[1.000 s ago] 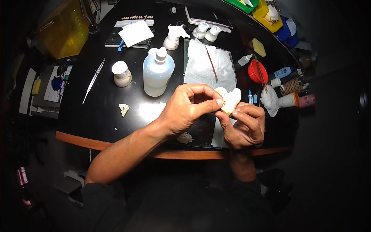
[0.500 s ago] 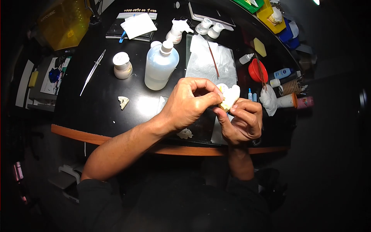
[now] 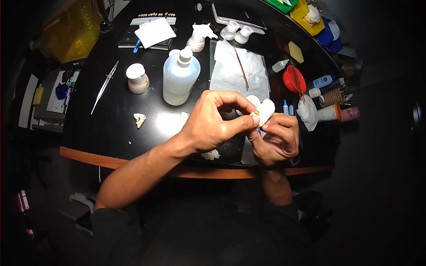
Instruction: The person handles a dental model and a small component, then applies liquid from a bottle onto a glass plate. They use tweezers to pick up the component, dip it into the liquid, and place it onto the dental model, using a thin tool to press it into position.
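Note:
A pale dental cast (image 3: 266,111), white with a yellowish edge, is held up over the front of the bench between both hands. My right hand (image 3: 280,137) grips its lower right side, thumb below and fingers curled. With thumb and index finger, my left hand (image 3: 208,122) pinches the cast's left edge. Whether a small separate piece sits between those fingertips is hidden. On the bench left of the hands lies a small cream arch-shaped piece (image 3: 139,120). A crumpled whitish scrap (image 3: 211,154) rests under my left wrist.
Behind my hands stand a large translucent bottle (image 3: 181,80) and a lidded jar (image 3: 138,80). Tweezers (image 3: 104,88) lie at left. A brush (image 3: 241,67) rests on white tissue (image 3: 222,73). At right are a red bowl (image 3: 290,81) and crumpled tissue (image 3: 307,114).
My left thumb and index finger have opened slightly and shifted along the cast's left edge. The cast has turned a little. The whole view has shifted slightly.

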Tool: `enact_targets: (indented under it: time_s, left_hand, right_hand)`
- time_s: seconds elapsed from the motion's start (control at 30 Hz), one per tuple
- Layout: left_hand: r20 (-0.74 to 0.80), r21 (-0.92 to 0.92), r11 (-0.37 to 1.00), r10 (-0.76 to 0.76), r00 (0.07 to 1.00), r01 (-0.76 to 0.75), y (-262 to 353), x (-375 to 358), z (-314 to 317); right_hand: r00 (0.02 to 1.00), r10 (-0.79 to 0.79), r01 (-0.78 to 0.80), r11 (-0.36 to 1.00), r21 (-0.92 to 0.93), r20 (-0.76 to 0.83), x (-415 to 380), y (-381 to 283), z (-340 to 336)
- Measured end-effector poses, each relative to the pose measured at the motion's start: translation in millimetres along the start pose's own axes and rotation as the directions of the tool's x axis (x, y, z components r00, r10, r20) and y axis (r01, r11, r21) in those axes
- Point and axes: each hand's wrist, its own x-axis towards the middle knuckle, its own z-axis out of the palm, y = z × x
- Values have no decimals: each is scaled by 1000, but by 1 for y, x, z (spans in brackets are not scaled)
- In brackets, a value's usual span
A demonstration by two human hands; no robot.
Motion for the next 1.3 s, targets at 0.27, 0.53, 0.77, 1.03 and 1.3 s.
enact_targets:
  time_s: [0.27, 0.53, 0.77, 1.03, 1.3]
  left_hand:
    - [-67, -34, 998, -46, 997, 43, 5, -2, 5]
    - [170, 337, 898, 237, 957, -282, 16, 3, -13]
    - [221, 298, 913, 218, 950, -279, 16, 2, -13]
    - [168, 225, 921, 286, 943, -319, 10, 3, -11]
    - [141, 207, 923, 300, 944, -324, 5, 5, -8]
  right_hand:
    - [995, 103, -103, 993, 52, 12, -2, 3, 2]
    - [987, 100, -110, 991, 80, 122, 24, 6, -19]
    - [962, 163, -230, 913, 336, 217, 9, 24, -23]
    - [976, 132, -176, 946, 273, 173, 11, 21, -22]
    - [973, 147, -190, 950, 246, 181, 10, 21, -23]
